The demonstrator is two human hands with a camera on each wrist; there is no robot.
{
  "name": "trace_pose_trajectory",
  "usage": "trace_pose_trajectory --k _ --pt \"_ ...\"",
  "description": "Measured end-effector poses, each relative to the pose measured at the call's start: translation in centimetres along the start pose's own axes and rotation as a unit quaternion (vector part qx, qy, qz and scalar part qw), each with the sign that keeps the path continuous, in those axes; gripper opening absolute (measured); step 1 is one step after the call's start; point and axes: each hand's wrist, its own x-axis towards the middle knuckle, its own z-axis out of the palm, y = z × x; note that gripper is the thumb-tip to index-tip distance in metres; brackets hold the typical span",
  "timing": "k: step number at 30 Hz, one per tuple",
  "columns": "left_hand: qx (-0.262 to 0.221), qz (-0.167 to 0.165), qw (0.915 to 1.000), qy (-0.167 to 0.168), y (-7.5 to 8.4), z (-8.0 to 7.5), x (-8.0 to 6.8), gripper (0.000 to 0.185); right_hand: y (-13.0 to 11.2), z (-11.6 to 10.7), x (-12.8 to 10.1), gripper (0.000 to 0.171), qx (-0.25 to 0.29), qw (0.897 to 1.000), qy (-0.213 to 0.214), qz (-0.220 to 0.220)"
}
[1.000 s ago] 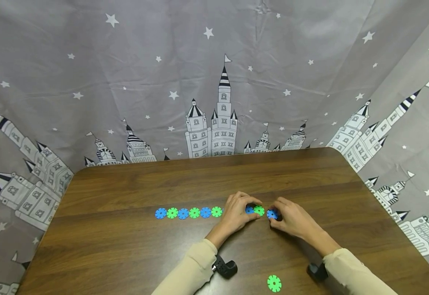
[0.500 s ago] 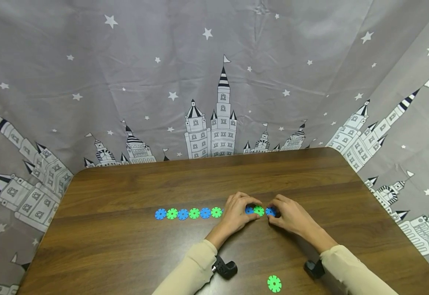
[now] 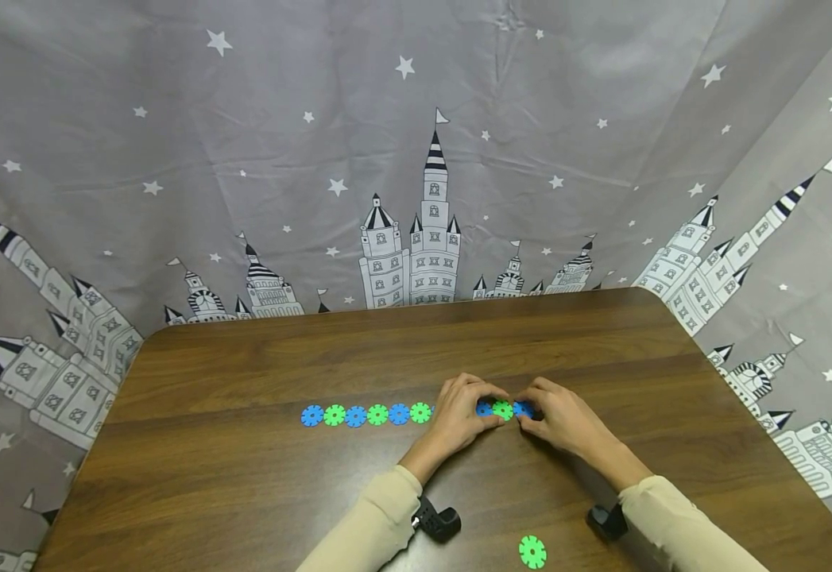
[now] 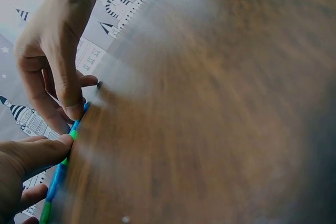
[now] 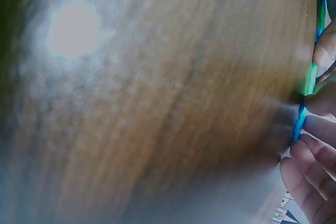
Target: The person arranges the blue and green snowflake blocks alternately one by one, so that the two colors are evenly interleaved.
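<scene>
A chain (image 3: 366, 414) of small toothed discs, blue and green by turns, lies flat across the middle of the table (image 3: 258, 477). Its right end sits between the two hands. The left hand (image 3: 460, 413) curls its fingers over the discs just short of that end, thumb on the near side, pinning them down. The right hand (image 3: 561, 421) pinches the last blue disc (image 3: 522, 409) between thumb and fingertips, pressed edge to edge against the green disc (image 3: 503, 410) beside it. In the left wrist view the chain (image 4: 62, 167) shows edge-on as a thin strip, with fingertips of both hands on it; the right wrist view shows the same thin edge (image 5: 310, 82) at the right of the frame.

These discs look to me like thin, hard plastic: very light, stiff, and likely to skid on the smooth wood if nudged. The notched rims seem made to slot together, so the best hold is probably a pinch across the flat faces, close to the joint, with the neighbour held steady. Lifted by one end, I would expect the chain to flex or part at its joints.

A spare green disc (image 3: 532, 551) lies near the table's front edge, well apart from the chain.

A grey curtain (image 3: 416, 143) printed with stars and castles hangs behind. I can read no brand, label or writing anywhere.
</scene>
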Motion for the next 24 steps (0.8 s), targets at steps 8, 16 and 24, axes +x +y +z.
trace_pose_trajectory --k 8,16,24 --pt "0.000 0.001 1.0000 0.002 0.06 -0.10 -0.04 0.034 0.03 0.03 -0.05 0.025 -0.002 1.000 -0.004 0.007" --pt "0.000 -0.003 1.0000 -0.002 0.07 -0.16 0.03 0.034 -0.02 -0.03 -0.06 0.025 0.005 1.000 -0.004 0.010" --pt "-0.002 -0.003 1.0000 -0.008 0.00 -0.07 -0.07 0.033 -0.13 -0.09 -1.00 0.029 0.018 0.999 0.027 0.019"
